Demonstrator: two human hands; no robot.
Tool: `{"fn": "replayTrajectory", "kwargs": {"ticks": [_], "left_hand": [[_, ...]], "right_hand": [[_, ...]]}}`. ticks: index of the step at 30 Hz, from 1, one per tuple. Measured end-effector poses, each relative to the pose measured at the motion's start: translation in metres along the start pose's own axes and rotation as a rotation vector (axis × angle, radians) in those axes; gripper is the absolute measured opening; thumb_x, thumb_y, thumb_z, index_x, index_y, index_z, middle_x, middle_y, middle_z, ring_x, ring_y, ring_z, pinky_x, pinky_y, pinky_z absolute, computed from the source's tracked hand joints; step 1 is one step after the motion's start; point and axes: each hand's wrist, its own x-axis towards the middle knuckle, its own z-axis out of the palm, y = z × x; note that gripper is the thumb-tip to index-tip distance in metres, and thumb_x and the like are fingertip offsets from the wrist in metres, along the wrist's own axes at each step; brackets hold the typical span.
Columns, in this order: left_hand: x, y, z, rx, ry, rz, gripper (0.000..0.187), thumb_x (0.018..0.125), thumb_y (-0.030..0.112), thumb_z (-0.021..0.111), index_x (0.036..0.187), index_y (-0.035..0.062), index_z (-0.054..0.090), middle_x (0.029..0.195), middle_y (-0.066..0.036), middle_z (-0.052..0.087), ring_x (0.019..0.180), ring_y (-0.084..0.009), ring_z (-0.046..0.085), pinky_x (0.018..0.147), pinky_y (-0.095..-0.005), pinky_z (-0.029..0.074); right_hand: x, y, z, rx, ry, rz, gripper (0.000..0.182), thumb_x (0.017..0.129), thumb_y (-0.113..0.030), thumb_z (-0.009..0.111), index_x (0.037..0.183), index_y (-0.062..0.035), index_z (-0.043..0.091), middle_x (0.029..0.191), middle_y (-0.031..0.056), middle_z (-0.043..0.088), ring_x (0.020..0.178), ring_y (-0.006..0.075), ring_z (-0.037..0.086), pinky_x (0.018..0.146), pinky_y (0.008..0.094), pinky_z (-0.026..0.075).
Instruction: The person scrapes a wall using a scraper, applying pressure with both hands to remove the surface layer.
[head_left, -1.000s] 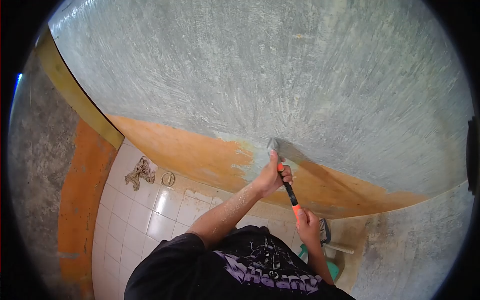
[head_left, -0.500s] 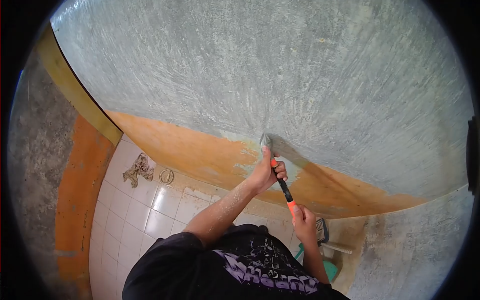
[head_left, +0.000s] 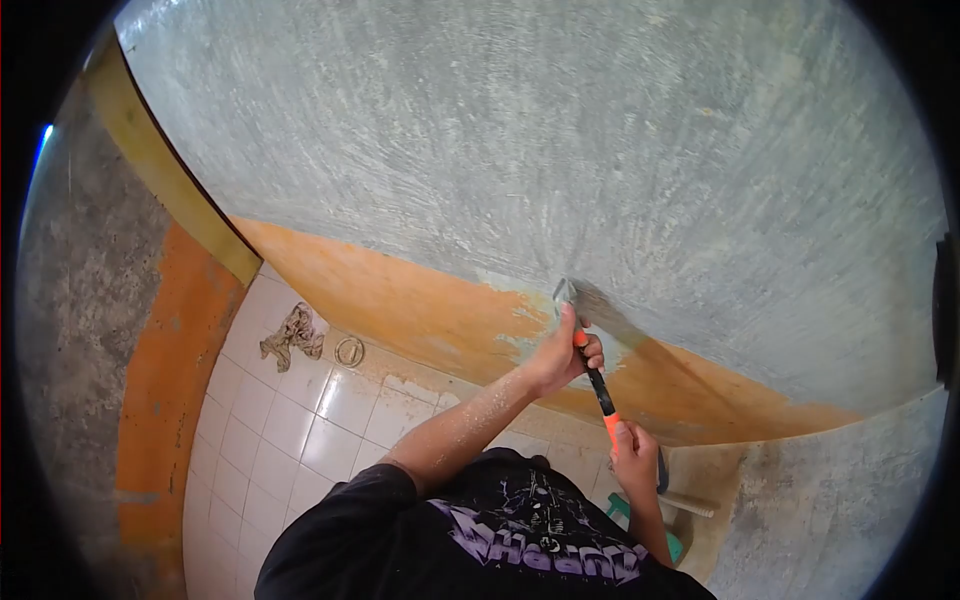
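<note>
A paint scraper with an orange and black handle (head_left: 600, 392) slants up against the wall. Its metal head (head_left: 565, 291) meets the wall where grey surface borders orange paint. My left hand (head_left: 560, 355) is closed around the upper handle, the thumb stretched along it towards the head. Lower down, my right hand (head_left: 635, 452) grips the orange end of the same handle. The blade's edge is partly hidden by its angle. Pale dust and flecks cover my left forearm.
Above the orange band (head_left: 400, 300) rises the scraped grey wall (head_left: 450, 130). A crumpled cloth (head_left: 293, 337) and a tape-like ring (head_left: 349, 351) lie on the white tiled floor (head_left: 335, 445). Green items (head_left: 618, 508) and a pale stick-like handle (head_left: 690, 503) are near my right arm.
The whole view has shifted, so the wall, floor and hands appear further right. Both hands keep hold of the scraper, and its head stays around the same patch of wall.
</note>
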Motion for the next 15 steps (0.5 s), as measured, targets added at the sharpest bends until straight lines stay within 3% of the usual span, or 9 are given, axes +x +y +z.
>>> {"fn": "replayTrajectory", "kwargs": {"ticks": [4, 11, 12, 15], "left_hand": [[-0.014, 0.023, -0.017, 0.023, 0.008, 0.027, 0.057, 0.095, 0.072, 0.025, 0.105, 0.0159, 0.035, 0.070, 0.000, 0.031, 0.067, -0.0184, 0.039, 0.077, -0.0425, 0.043], [-0.005, 0.007, -0.004, 0.009, -0.006, -0.069, 0.056, 0.095, 0.070, 0.027, 0.105, 0.0153, 0.033, 0.071, -0.002, 0.033, 0.068, -0.0194, 0.040, 0.076, -0.0423, 0.043], [-0.006, 0.007, -0.002, 0.015, -0.010, -0.073, 0.056, 0.095, 0.070, 0.028, 0.105, 0.0152, 0.033, 0.072, -0.002, 0.033, 0.068, -0.0195, 0.040, 0.076, -0.0422, 0.043], [-0.009, 0.009, -0.007, 0.017, -0.033, -0.099, 0.056, 0.096, 0.069, 0.028, 0.105, 0.0141, 0.033, 0.071, -0.002, 0.034, 0.067, -0.0192, 0.042, 0.076, -0.0419, 0.044]], "right_hand": [[0.007, 0.005, 0.032, -0.077, 0.002, -0.091, 0.028, 0.099, -0.026, 0.059, 0.100, 0.0008, 0.066, 0.065, -0.0047, 0.049, 0.053, 0.0038, 0.043, 0.048, 0.0228, 0.033], [-0.014, 0.008, 0.014, 0.124, 0.042, 0.009, 0.028, 0.100, -0.026, 0.059, 0.102, 0.0009, 0.065, 0.066, -0.0044, 0.050, 0.053, 0.0037, 0.043, 0.048, 0.0221, 0.033], [-0.013, 0.007, 0.015, 0.106, 0.028, 0.009, 0.028, 0.101, -0.028, 0.055, 0.097, -0.0017, 0.063, 0.062, -0.0034, 0.047, 0.047, 0.0047, 0.042, 0.041, 0.0231, 0.033], [-0.009, 0.031, 0.025, -0.089, 0.067, -0.155, 0.028, 0.101, -0.029, 0.056, 0.099, -0.0025, 0.062, 0.061, -0.0028, 0.048, 0.045, 0.0050, 0.043, 0.040, 0.0226, 0.032]]}}
